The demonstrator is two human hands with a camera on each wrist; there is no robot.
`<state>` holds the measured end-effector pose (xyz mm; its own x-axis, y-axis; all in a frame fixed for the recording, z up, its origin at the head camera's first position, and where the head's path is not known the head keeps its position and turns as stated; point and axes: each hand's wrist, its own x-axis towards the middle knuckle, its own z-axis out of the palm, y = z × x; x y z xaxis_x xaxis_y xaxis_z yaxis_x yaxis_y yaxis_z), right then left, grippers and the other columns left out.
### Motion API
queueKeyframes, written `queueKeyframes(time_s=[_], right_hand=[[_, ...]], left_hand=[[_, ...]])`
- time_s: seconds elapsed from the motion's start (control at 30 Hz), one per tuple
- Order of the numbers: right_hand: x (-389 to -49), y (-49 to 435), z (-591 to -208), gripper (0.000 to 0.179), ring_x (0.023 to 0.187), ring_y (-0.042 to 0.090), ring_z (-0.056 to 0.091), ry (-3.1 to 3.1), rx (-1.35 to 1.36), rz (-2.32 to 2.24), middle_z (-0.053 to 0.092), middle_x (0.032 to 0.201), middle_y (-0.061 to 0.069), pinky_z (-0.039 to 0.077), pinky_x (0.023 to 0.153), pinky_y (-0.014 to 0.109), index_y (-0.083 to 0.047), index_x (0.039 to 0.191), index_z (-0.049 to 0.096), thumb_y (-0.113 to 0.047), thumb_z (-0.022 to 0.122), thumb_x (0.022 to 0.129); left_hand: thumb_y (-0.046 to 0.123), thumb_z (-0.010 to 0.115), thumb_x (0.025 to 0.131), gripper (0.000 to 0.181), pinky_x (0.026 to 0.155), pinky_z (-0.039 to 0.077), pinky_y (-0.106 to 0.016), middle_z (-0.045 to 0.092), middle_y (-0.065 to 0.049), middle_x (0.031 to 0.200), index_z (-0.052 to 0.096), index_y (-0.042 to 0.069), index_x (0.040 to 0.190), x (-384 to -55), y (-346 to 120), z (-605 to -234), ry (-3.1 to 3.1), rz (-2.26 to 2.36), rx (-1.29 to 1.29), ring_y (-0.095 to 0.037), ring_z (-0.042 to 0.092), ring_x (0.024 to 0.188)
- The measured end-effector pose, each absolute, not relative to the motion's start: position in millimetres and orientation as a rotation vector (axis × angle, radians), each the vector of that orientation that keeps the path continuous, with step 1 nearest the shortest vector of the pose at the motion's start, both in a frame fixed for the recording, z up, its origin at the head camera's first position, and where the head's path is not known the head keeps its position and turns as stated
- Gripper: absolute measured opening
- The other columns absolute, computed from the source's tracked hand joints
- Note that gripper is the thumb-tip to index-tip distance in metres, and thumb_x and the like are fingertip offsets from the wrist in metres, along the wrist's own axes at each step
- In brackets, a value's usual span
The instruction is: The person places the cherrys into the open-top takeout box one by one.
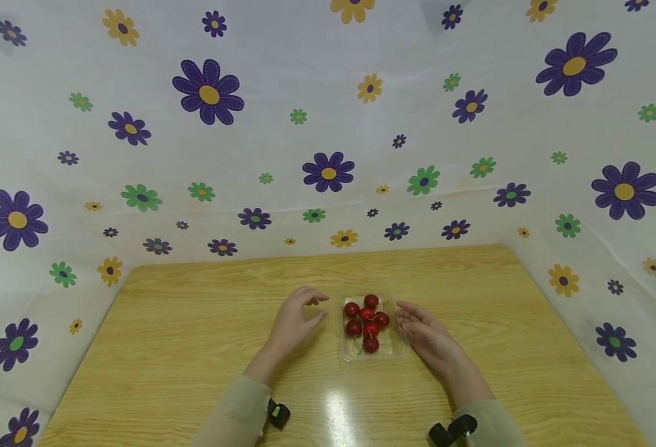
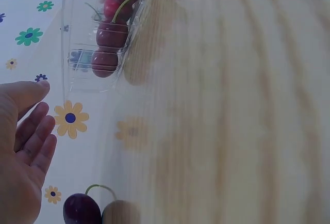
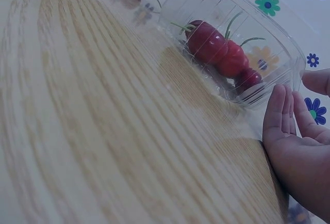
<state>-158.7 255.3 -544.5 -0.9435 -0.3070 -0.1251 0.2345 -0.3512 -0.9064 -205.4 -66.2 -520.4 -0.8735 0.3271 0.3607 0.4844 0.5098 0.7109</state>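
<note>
A clear plastic box (image 1: 386,352) holds several dark red cherries (image 1: 370,344), some with green stems. My left hand (image 1: 296,320) is left of the box, apart from it, its fingers loosely bent and holding nothing. My right hand (image 1: 429,338) is at the box's right side, fingers extended and fingertips at the wall; whether they touch it is hard to tell. In the left wrist view, a single cherry (image 2: 82,208) with a curved stem lies on the table outside the box, near my left hand. The head view does not show this loose cherry.
The box stands on a light wooden table (image 1: 193,347). White cloth (image 1: 272,136) printed with purple, yellow and green flowers surrounds the table's back and sides. A black strap device (image 1: 278,413) is on the left wrist and another (image 1: 453,429) on the right.
</note>
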Motion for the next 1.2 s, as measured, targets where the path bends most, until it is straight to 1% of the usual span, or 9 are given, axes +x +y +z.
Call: queueKeyframes(time_s=[0.17,0.37,0.6,0.67,0.8,0.87,0.93,1.07,1.2], right_hand=[[-159,256,-545,0.042,0.109,0.003,0.060,1.547,-0.084,-2.345,0.060,0.122,-0.009,0.053,0.098,0.016,-0.026,0.131,0.061,0.005,0.047,0.107],[-158,255,-545,0.043,0.109,0.002,0.061,1.515,-0.108,-2.357,0.061,0.121,-0.010,0.053,0.098,0.015,-0.026,0.130,0.062,0.006,0.045,0.107],[-158,255,-544,0.042,0.109,0.002,0.061,1.520,-0.116,-2.355,0.062,0.121,-0.010,0.053,0.098,0.016,-0.026,0.132,0.062,0.005,0.047,0.107],[-158,255,-544,0.043,0.108,0.002,0.061,1.519,-0.121,-2.358,0.062,0.121,-0.010,0.053,0.097,0.016,-0.026,0.131,0.062,0.005,0.047,0.107],[-159,255,-545,0.044,0.109,0.002,0.061,1.505,-0.136,-2.364,0.062,0.121,-0.010,0.053,0.097,0.015,-0.027,0.130,0.063,0.006,0.046,0.107],[-159,255,-545,0.044,0.109,0.002,0.061,1.499,-0.143,-2.366,0.062,0.121,-0.010,0.053,0.097,0.016,-0.027,0.130,0.063,0.006,0.046,0.107],[-159,256,-545,0.044,0.109,0.002,0.061,1.498,-0.142,-2.367,0.063,0.121,-0.010,0.053,0.097,0.016,-0.027,0.130,0.064,0.006,0.046,0.107],[-158,256,-546,0.043,0.109,0.002,0.061,1.511,-0.131,-2.362,0.062,0.121,-0.010,0.053,0.098,0.016,-0.027,0.130,0.063,0.006,0.046,0.107],[-158,255,-545,0.043,0.109,0.002,0.061,1.523,-0.115,-2.357,0.062,0.121,-0.010,0.053,0.098,0.016,-0.027,0.129,0.063,0.005,0.047,0.107]], left_hand=[[0.003,0.082,0.091,0.026,0.096,0.060,-0.047,0.075,-0.009,0.115,0.076,0.003,0.116,-203,-72,-521,-2.552,-1.329,-0.679,-0.028,0.069,0.104],[0.002,0.083,0.090,0.027,0.096,0.060,-0.045,0.074,-0.008,0.116,0.076,0.005,0.116,-200,-77,-522,-2.553,-1.307,-0.665,-0.025,0.069,0.104],[0.001,0.083,0.089,0.026,0.092,0.061,-0.048,0.075,-0.010,0.116,0.076,0.004,0.114,-198,-87,-522,-2.537,-1.272,-0.653,-0.026,0.069,0.102],[0.002,0.083,0.090,0.026,0.087,0.062,-0.046,0.075,-0.009,0.116,0.076,0.005,0.115,-197,-91,-522,-2.556,-1.278,-0.629,-0.026,0.069,0.102],[0.002,0.083,0.090,0.027,0.075,0.061,-0.034,0.074,-0.008,0.116,0.076,0.005,0.116,-195,-98,-523,-2.581,-1.303,-0.576,-0.027,0.068,0.102],[0.001,0.083,0.090,0.027,0.072,0.060,-0.030,0.073,-0.008,0.115,0.076,0.004,0.116,-194,-101,-524,-2.581,-1.313,-0.566,-0.028,0.068,0.102],[0.001,0.083,0.090,0.027,0.075,0.061,-0.030,0.073,-0.009,0.115,0.076,0.004,0.116,-194,-104,-525,-2.577,-1.307,-0.566,-0.028,0.068,0.101],[0.001,0.083,0.090,0.026,0.082,0.063,-0.038,0.074,-0.009,0.115,0.076,0.004,0.115,-193,-110,-528,-2.565,-1.279,-0.571,-0.027,0.069,0.100],[0.000,0.084,0.088,0.025,0.083,0.063,-0.040,0.074,-0.010,0.111,0.077,0.004,0.112,-193,-117,-531,-2.553,-1.253,-0.549,-0.026,0.069,0.097]])
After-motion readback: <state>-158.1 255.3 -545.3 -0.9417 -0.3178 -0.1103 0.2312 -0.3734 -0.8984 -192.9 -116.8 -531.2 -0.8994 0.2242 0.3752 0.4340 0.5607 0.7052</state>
